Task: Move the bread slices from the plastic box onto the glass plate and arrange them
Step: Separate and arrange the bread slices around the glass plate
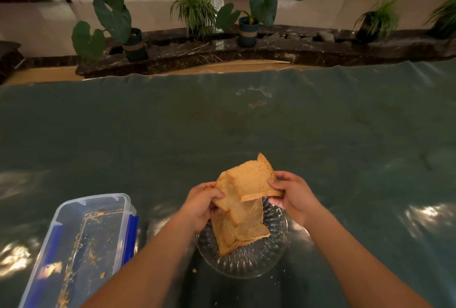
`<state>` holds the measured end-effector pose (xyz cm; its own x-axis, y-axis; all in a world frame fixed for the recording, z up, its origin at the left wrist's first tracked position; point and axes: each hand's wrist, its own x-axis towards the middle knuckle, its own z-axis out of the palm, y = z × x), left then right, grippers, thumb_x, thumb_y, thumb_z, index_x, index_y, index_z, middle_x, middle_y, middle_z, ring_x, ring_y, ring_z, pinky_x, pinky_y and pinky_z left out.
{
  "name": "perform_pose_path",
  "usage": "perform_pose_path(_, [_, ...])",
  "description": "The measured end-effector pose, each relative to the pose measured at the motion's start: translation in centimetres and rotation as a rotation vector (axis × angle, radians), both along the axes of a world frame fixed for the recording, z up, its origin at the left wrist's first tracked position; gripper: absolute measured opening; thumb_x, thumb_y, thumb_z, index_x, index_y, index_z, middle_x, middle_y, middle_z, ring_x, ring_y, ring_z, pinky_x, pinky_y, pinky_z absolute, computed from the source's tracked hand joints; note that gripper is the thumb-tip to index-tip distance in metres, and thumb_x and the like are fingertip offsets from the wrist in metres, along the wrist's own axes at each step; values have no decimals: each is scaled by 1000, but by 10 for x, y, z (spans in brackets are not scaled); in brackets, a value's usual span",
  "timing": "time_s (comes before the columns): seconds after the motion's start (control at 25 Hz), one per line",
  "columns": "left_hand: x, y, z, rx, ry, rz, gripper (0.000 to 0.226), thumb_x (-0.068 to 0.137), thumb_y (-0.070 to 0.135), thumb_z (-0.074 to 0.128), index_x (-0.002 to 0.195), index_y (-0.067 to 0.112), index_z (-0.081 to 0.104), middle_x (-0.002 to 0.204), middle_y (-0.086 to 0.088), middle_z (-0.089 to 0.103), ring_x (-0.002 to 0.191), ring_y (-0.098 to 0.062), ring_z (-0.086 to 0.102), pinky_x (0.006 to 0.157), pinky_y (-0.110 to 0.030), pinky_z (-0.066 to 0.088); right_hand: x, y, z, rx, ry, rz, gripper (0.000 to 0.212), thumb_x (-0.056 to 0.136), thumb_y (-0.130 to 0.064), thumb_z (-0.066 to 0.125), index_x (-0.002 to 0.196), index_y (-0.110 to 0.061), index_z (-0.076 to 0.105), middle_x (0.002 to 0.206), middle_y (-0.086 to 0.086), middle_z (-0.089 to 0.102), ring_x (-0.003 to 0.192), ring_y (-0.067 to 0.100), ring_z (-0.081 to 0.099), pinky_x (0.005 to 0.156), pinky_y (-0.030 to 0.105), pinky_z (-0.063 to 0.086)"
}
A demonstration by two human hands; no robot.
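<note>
Above the glass plate [274, 256] I hold brown bread slices in both hands. My left hand [201, 205] grips the lower held slices [228, 199] at their left edge. My right hand [293, 196] pinches the top slice [251, 180] at its right corner. Beneath them a small stack of bread [243, 232] lies on the cut-glass plate, partly hidden by the held slices. The clear plastic box [81, 251] with blue clips stands to the left of the plate, holding only crumbs.
The green tabletop [222, 122] stretches far ahead and to the right, under a glossy cover. A few crumbs [194, 270] lie by the plate. Potted plants [249, 28] stand on a dark marble ledge beyond the table's far edge.
</note>
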<state>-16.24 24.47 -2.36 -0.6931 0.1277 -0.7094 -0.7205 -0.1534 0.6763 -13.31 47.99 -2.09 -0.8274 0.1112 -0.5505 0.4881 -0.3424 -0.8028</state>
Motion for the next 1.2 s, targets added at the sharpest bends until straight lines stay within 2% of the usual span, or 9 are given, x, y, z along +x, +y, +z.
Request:
perform_pose_path(0.2, [-19,-4,-18,-109,-30,-33,42,78,-4,63,118,6,61,107,-16,65,93,-28,63,62,-36,53,-7,-4,-21,288,-145,97,18,90,-5,63,108,-6,63,102,14,68,87,28,69,58,32,58])
perform_pose_path(0.4, [-18,1,-21,-194,68,71,47,80,-4,67,122,13,57,98,-8,65,84,-22,65,62,-34,53,-2,-6,-24,437,-18,34,25,88,-5,67,113,-9,66,100,6,74,90,20,72,75,36,60])
perform_pose_path(0.56, [3,1,-23,-244,95,73,65,84,11,68,141,20,39,124,-6,55,113,-29,57,96,-47,51,19,-10,-24,749,49,210,28,90,-24,65,117,-20,66,109,-8,73,102,12,67,92,39,53])
perform_pose_path(0.64, [21,-1,-23,-345,134,74,73,84,11,64,147,18,29,126,-4,56,114,-26,55,100,-47,47,32,-14,-27,917,74,244,32,92,-31,62,122,-20,64,116,-8,66,107,13,61,94,39,50])
perform_pose_path(0.72, [44,-2,-24,-449,164,90,71,82,11,63,146,13,31,115,-2,65,103,-21,62,88,-39,51,49,-21,-28,986,107,151,31,92,-29,62,121,-18,64,116,-4,63,103,12,58,88,32,47])
perform_pose_path(0.84, [77,-1,-19,-417,94,143,38,77,7,67,113,13,58,76,5,73,72,-11,67,56,-24,50,72,-31,-29,1018,86,40,22,89,-22,63,110,-19,67,105,-2,63,92,14,59,78,30,45])
perform_pose_path(0.96, [90,5,-16,-260,-71,130,20,77,4,64,93,16,62,69,-1,70,73,-20,65,62,-33,54,80,-35,-29,971,-45,120,9,89,-26,61,89,-18,64,83,-5,65,81,16,62,72,34,50])
perform_pose_path(1.08, [88,7,-12,-267,-147,121,7,78,-2,59,81,4,60,66,-8,59,64,-21,57,58,-31,50,73,-42,-28,1008,-106,349,30,89,-34,60,63,-23,50,59,-6,55,66,17,58,58,31,43])
perform_pose_path(1.2, [84,8,-7,-276,-159,113,13,78,-6,58,74,6,59,60,-5,56,58,-19,55,50,-27,48,70,-47,-31,1008,-104,393,37,88,-36,62,57,-21,47,56,-4,52,59,17,54,50,29,36])
